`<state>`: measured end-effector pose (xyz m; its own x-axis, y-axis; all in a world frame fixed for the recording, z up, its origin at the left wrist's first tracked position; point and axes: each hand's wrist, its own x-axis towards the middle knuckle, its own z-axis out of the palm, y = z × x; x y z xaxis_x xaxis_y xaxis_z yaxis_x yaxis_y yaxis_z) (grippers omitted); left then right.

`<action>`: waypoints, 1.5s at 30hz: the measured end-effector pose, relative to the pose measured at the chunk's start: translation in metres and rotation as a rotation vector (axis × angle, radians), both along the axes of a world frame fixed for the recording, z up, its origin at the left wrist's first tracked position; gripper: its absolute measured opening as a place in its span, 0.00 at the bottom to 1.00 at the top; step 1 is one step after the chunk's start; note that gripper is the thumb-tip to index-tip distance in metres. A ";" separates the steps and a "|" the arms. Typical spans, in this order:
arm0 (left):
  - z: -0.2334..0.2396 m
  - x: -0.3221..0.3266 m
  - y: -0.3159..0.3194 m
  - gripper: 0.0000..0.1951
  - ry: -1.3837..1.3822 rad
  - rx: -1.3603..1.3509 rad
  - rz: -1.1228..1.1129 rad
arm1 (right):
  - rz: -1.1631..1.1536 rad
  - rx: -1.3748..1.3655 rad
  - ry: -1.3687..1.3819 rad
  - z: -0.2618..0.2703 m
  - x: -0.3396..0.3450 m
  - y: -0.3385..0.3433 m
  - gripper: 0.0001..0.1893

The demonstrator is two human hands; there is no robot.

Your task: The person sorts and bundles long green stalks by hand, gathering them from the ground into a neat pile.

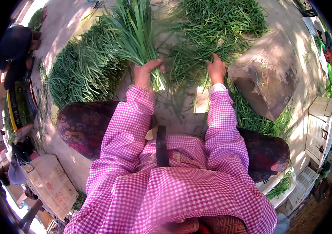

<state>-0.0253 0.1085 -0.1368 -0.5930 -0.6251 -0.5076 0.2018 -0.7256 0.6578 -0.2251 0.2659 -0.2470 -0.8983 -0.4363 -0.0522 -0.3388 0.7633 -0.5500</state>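
Note:
My left hand (147,73) grips a bunch of flat green leaves, likely garlic chives (138,32). Their pale cut ends stick out below my fist, and the leaves fan away from me. A neat heap of similar chives (84,67) lies just left of that hand, stems towards the right. My right hand (216,70) is at the near edge of a loose, tangled pile of green leaves (221,23). Its thumb and forefinger are apart, with no bunch in them; whether the fingertips touch a leaf is hard to tell.
Right of my right hand stands a worn brownish block (265,73), with loose leaves around its foot. Pale cartons bearing writing (50,181) stand lower left, and another carton (319,128) at right. A person in dark clothes (14,46) is at far left, near a printed sack (20,102).

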 end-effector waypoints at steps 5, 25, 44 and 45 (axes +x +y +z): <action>0.003 -0.001 0.004 0.09 -0.011 0.032 -0.017 | 0.154 0.293 0.002 -0.009 0.011 -0.011 0.13; 0.011 -0.021 0.018 0.10 0.201 0.137 -0.161 | 0.528 -0.584 0.300 0.150 0.091 -0.035 0.12; 0.046 -0.010 0.011 0.22 0.060 -0.326 -0.048 | 0.562 0.010 0.428 0.152 0.063 0.029 0.22; 0.045 -0.009 0.011 0.24 0.035 -0.437 -0.081 | 0.531 -0.065 0.233 0.155 0.066 0.025 0.25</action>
<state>-0.0341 0.1194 -0.0920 -0.6608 -0.7276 -0.1846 0.1836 -0.3951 0.9001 -0.1594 0.2905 -0.0920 -0.5401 -0.8257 0.1625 -0.7837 0.4231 -0.4548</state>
